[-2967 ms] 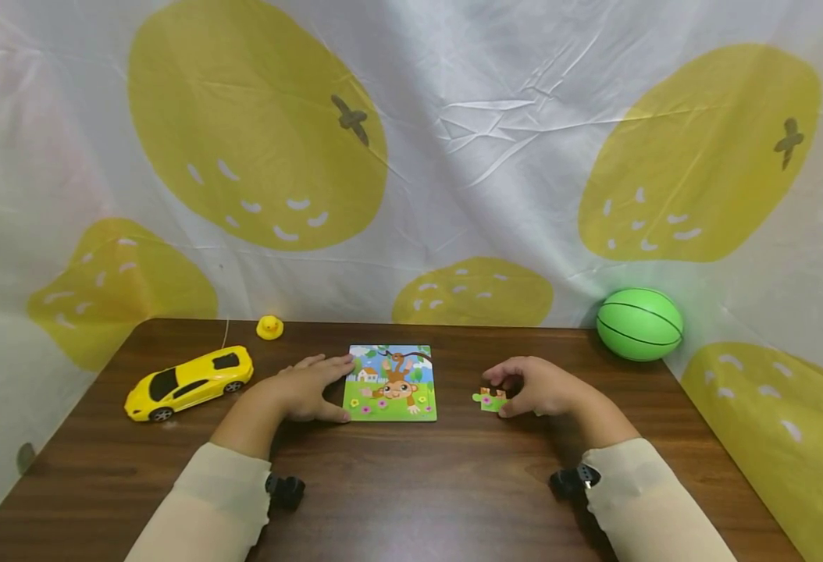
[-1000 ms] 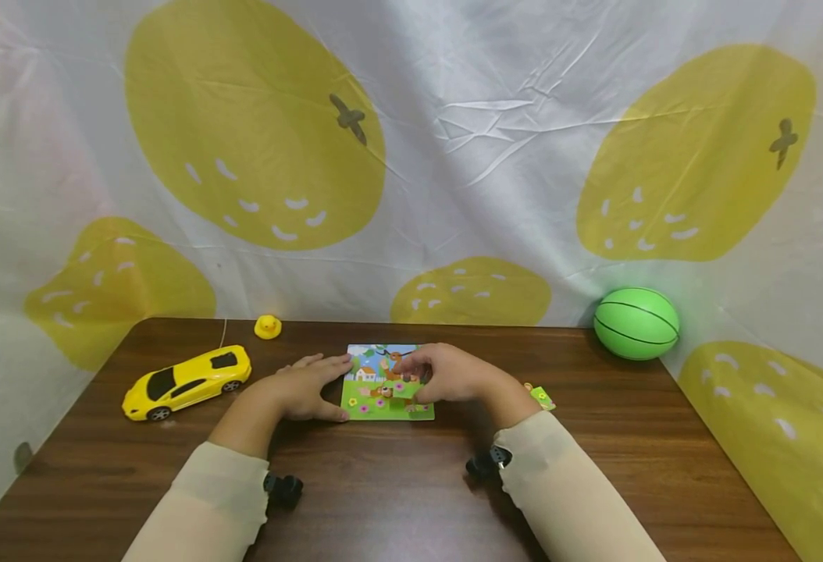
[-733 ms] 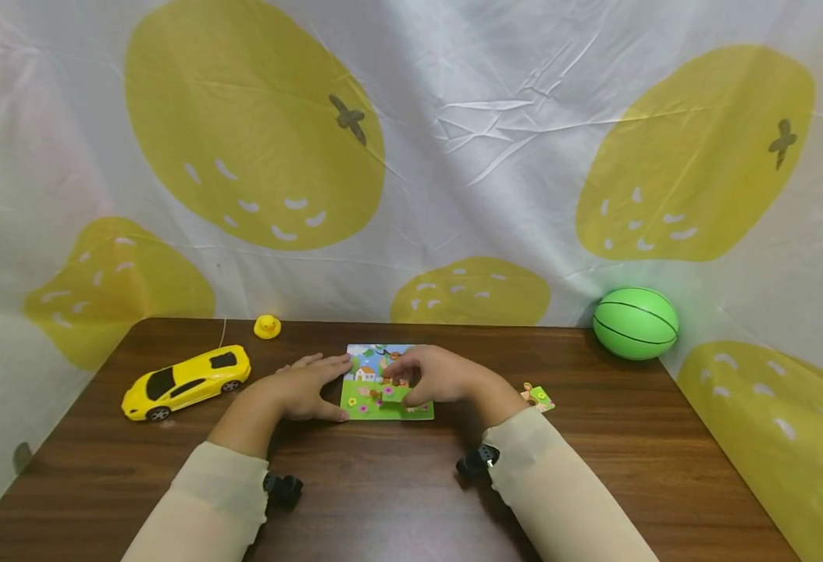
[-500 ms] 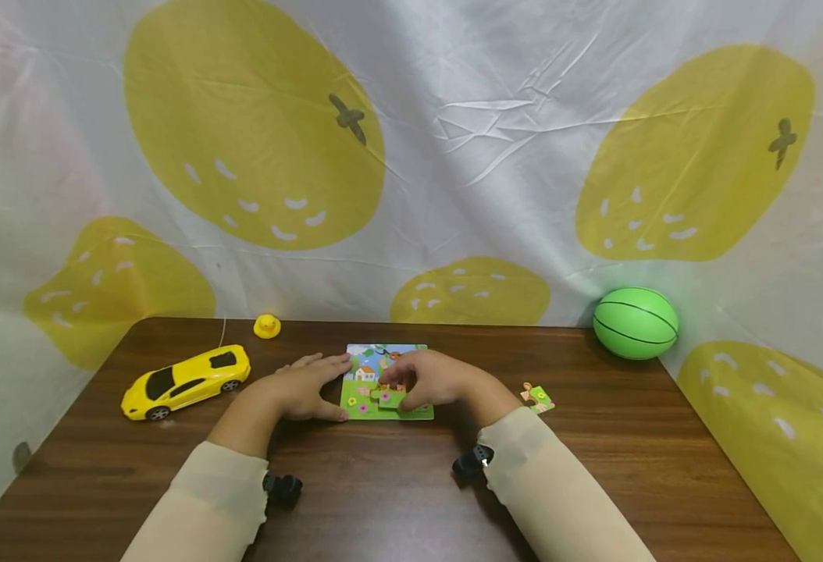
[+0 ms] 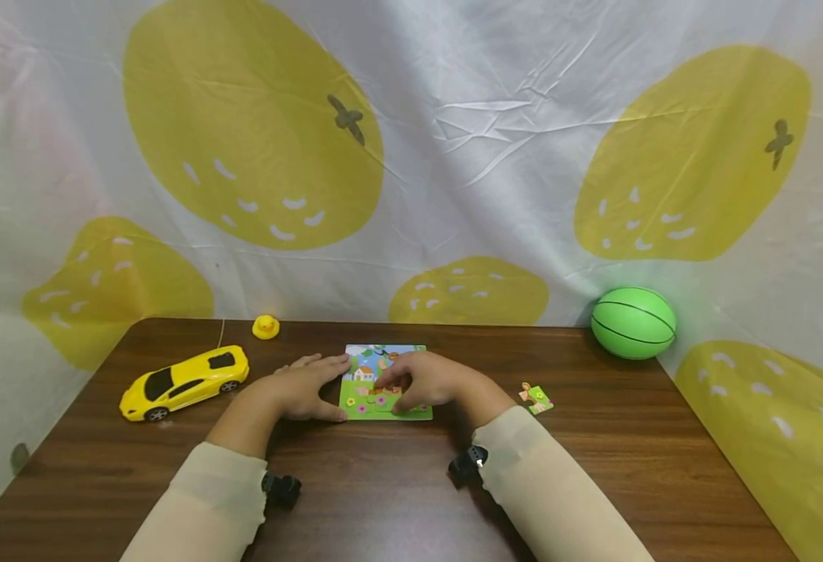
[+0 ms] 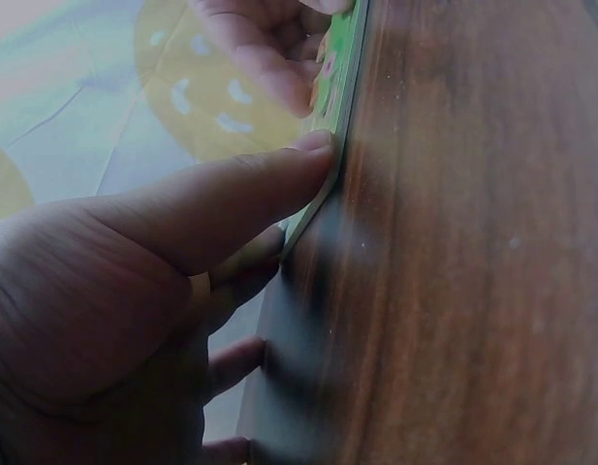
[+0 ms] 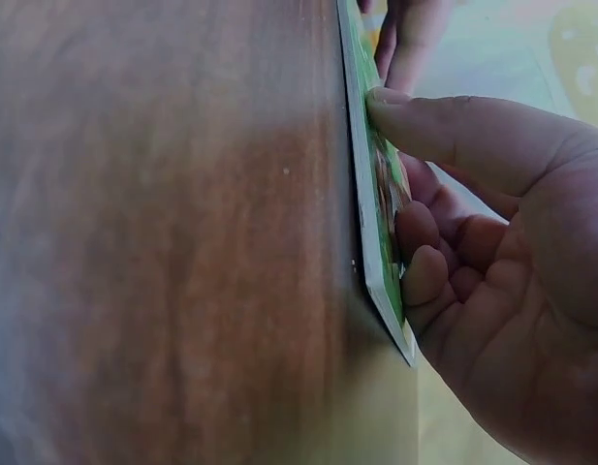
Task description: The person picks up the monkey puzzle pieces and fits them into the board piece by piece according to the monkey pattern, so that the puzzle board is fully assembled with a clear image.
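Observation:
A square puzzle board (image 5: pixel 351 416), printed with a monkey, a house and flowers, lies flat near the table's middle. My left hand (image 5: pixel 302 389) rests at its left side, fingers spread and thumb at the near corner; the left wrist view has the thumb (image 6: pixel 269 179) against the board's edge. Over the board, my right hand (image 5: pixel 425 381) pinches a jigsaw piece (image 5: pixel 381 401), green with a pink flower, between thumb and fingers, low on the picture's lower middle. The right wrist view shows the curled fingers (image 7: pixel 424 247) close over the board; the hand hides part of the piece.
More jigsaw pieces (image 5: pixel 538 398) lie on the wooden table (image 5: pixel 383 484) right of the board. A yellow toy car (image 5: pixel 187 382) stands at the left, with a rubber duck (image 5: pixel 266 327) behind it. A green ball (image 5: pixel 633 323) sits at the back right corner, by the fabric backdrop.
My right hand has picked up the jigsaw piece from right of the board, carried it left over the picture and lowered it onto the lower middle. My left hand has stayed at the board's edge.

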The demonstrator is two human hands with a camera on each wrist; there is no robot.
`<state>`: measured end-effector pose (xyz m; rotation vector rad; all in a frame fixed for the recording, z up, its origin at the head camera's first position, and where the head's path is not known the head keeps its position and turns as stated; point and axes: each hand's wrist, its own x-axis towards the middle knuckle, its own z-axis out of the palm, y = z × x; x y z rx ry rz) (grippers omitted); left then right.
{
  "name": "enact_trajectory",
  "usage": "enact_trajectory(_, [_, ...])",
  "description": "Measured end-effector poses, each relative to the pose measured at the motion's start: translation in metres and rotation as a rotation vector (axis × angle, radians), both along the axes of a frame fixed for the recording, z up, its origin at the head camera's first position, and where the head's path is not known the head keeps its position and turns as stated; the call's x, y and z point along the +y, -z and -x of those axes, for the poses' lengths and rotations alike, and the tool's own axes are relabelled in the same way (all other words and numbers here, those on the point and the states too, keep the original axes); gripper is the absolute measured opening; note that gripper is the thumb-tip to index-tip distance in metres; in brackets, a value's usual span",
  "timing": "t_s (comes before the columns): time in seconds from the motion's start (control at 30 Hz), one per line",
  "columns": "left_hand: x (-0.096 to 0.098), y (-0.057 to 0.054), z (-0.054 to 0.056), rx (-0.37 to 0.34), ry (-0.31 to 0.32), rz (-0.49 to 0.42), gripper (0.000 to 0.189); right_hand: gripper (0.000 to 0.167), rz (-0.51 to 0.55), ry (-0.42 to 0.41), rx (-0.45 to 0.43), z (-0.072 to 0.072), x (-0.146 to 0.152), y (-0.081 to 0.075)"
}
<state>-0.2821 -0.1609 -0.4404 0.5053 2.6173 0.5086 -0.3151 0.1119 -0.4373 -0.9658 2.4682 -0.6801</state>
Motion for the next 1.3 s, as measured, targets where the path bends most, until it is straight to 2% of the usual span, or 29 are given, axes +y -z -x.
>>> enact_trajectory(0.57, [0.0,0.002,0.0,0.004,-0.005,0.002,0.096,0.038,-0.03,-0.008,-0.008,-0.002,-0.006,0.0])
enact_trajectory(0.8, [0.0,0.002,0.0,0.007,-0.002,0.001,0.096,0.038,-0.005,0.045,-0.117,-0.003,-0.007,0.0])
enact_trajectory(0.93, [0.0,0.001,-0.001,0.01,-0.004,-0.003,0.096,0.036,0.018,0.046,-0.151,-0.002,-0.006,0.0])
enact_trajectory(1.13, [0.0,0.001,-0.001,0.009,-0.003,-0.002,0.096,0.037,0.023,-0.007,-0.079,-0.003,0.001,-0.004])
enact_trajectory(1.3, [0.0,0.001,0.0,0.011,-0.003,0.001,0.096,0.046,0.096,0.018,-0.072,-0.004,0.02,-0.014])
